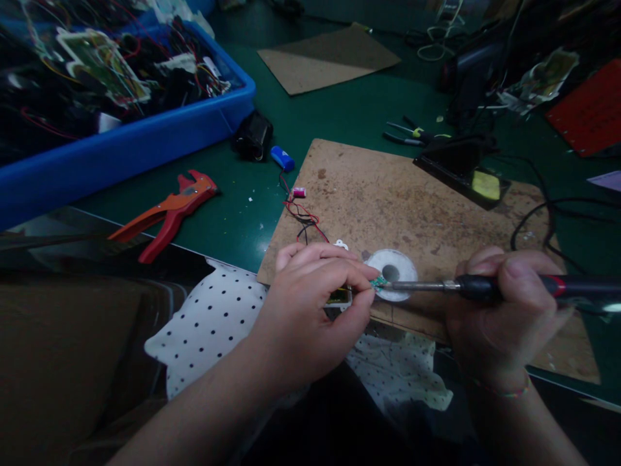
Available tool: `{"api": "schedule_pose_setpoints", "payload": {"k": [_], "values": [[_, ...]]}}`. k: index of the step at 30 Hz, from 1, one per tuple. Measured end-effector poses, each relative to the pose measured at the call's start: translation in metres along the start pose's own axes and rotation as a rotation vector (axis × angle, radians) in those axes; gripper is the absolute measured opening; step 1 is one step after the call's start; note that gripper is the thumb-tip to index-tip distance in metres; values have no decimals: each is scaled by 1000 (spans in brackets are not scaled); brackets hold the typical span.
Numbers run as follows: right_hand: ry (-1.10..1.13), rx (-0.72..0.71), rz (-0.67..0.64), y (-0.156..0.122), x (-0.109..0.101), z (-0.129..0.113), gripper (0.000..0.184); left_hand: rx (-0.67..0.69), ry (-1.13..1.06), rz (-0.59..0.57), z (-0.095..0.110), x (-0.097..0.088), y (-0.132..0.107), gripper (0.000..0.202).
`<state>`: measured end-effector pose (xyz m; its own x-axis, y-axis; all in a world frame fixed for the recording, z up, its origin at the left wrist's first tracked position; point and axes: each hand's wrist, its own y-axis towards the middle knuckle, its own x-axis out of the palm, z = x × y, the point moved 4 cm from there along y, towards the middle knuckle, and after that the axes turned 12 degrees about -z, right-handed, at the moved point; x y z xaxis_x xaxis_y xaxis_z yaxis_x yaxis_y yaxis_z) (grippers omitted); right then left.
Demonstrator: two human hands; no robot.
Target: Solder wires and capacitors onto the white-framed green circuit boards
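My right hand [509, 304] grips a soldering iron [478, 287] by its dark handle, the metal shaft pointing left. Its tip meets a small green circuit board [378, 283], which my left hand [320, 298] pinches between thumb and fingers. Under the tip lies a white solder spool [400, 259] with a round hole. Partly covered by my left hand is a white-edged piece with a board in it [339, 298]. Red and black wires [303, 217] run from there to a pink-wrapped cylinder [299, 192] and a blue cylindrical battery [282, 158].
A worn brown board [378, 188] covers the green table [233, 213]. Orange-red cutters [177, 210] lie left, near a blue bin [194, 120] of wired parts. A soldering iron stand [451, 165] with yellow sponge [486, 186], pliers [405, 134] and a black cable [548, 213] are at right.
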<state>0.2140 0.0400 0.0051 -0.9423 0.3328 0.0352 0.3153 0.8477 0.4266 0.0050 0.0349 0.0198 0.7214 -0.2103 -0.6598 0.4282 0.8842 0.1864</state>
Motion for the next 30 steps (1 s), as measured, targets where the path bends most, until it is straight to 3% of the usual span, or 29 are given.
{"api": "schedule_pose_setpoints", "payload": {"k": [6, 16, 25, 30], "values": [[-17, 38, -16, 0, -1, 1, 18, 2, 3, 8, 0, 0, 2, 13], [-65, -64, 23, 3, 0, 8, 20, 1, 5, 4, 1, 0, 0, 13], [-24, 15, 9, 1, 1, 3, 17, -5, 18, -10, 2, 0, 1, 14], [-63, -42, 37, 1, 0, 4, 18, 5, 33, -7, 3, -1, 1, 13]]}}
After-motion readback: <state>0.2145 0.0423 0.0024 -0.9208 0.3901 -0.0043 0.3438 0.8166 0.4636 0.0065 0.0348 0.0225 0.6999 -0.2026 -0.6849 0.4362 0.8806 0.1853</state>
